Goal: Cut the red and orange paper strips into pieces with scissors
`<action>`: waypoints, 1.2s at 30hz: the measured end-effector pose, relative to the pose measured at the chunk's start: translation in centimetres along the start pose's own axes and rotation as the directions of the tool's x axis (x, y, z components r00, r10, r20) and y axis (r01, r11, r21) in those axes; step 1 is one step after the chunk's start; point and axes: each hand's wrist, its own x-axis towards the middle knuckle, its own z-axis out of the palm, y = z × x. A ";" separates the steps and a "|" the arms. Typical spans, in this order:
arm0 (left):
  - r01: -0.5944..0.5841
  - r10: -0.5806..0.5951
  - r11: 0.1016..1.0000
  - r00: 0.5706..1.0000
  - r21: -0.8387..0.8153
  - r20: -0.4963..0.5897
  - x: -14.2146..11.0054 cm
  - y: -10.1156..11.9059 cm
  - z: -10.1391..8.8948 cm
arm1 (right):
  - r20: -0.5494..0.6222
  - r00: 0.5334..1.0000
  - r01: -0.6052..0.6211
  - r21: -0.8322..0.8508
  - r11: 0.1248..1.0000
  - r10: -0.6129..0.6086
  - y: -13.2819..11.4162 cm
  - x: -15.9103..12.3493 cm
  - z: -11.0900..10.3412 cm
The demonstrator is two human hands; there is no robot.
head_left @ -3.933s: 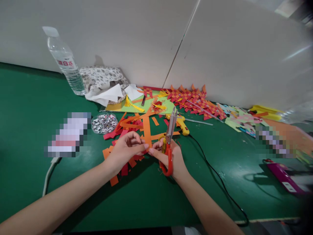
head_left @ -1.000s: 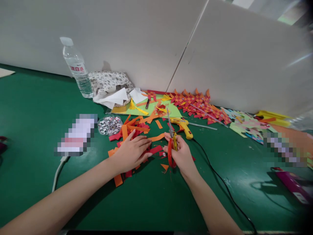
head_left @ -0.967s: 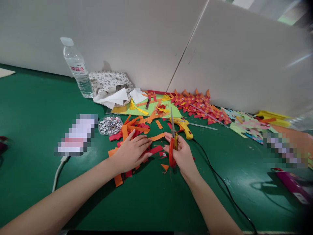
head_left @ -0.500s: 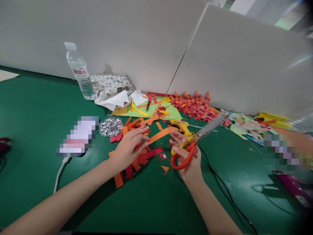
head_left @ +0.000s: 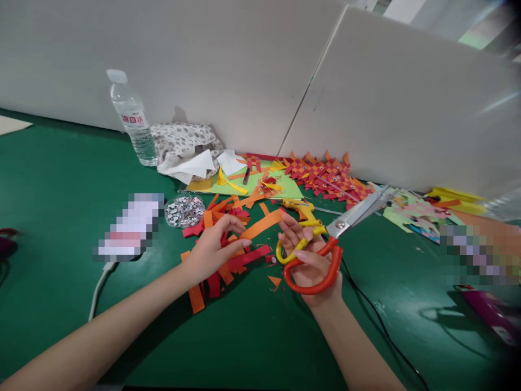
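An orange paper strip (head_left: 262, 224) slants up to the right, its near end between the thumb and fingers of my left hand (head_left: 215, 247). The fingertips of my right hand (head_left: 311, 260) meet the strip's far end. Hooked on that same hand are scissors (head_left: 340, 225) with one yellow and one red handle, the blades slightly parted and aimed up and right. Beneath my left hand lies a loose pile of red and orange paper strips (head_left: 228, 271). A small orange scrap (head_left: 274, 281) is on the green table between my hands.
Woven red-and-orange paper fish (head_left: 325, 174) are heaped by the grey partition. A yellow glue gun (head_left: 299, 206) lies behind my right hand. Left of the pile are a tray of googly eyes (head_left: 185, 210), a phone (head_left: 132, 225) and a water bottle (head_left: 133, 119). A black cable (head_left: 378, 315) runs at right.
My left fingers have curled in and closed on the orange strip. My right hand has turned its palm up more, swinging the scissors a little right with their blades spreading.
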 end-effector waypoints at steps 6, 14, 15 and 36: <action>-0.047 0.046 0.998 0.998 0.037 0.042 -0.1 0.3 -0.3 | 0.017 0.991 -0.130 0.024 0.991 0.129 -0.2 0.1 -0.9; -0.420 0.416 0.860 0.906 0.290 0.076 -0.2 1.1 -0.8 | 0.241 0.915 -0.350 0.072 0.934 0.324 0.5 0.0 -0.7; -0.434 0.423 0.861 0.901 0.266 0.101 -0.2 1.0 -0.8 | 0.258 0.905 -0.367 0.071 0.928 0.338 0.6 0.0 -0.6; 0.225 -0.189 0.971 0.934 -0.087 0.303 -1.3 1.0 1.5 | -0.094 0.973 -0.212 0.005 0.977 0.211 2.0 0.1 0.6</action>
